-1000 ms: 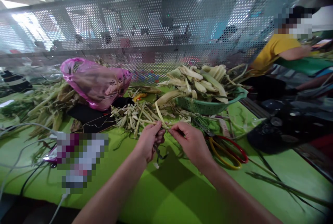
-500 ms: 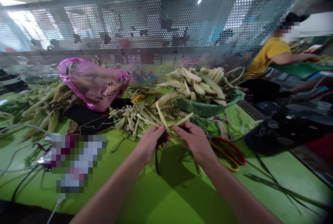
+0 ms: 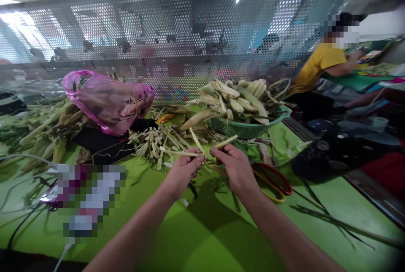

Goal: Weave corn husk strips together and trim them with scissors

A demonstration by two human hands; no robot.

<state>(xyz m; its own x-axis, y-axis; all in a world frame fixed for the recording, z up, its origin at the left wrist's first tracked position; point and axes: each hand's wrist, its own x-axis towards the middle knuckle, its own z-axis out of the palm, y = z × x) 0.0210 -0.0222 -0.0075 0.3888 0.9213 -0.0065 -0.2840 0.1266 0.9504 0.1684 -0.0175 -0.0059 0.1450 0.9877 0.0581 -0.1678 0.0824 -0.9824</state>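
Left hand [image 3: 186,168], quantity one; right hand [image 3: 234,164], quantity one. Pale plant strips [image 3: 179,153] projecting at the hands: three distinguishable. Table [image 3: 196,242]: one. Pink plastic bag [image 3: 110,99]: one. Green basket [image 3: 247,130]: one. Scissors [image 3: 288,184]: one pair. Perforated screen [image 3: 136,23]: one. Yellow-shirted co-worker [image 3: 322,61]: one. Husks [image 3: 224,88] in the basket: multiple, overlapping; exact count not determinable.

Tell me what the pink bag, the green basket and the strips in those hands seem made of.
Pink bag: glossy plastic film, crumpled and see-through. Green basket: probably smooth moulded plastic, its wall pierced. Strips: perhaps matte plant husk, pale and straw-coloured.
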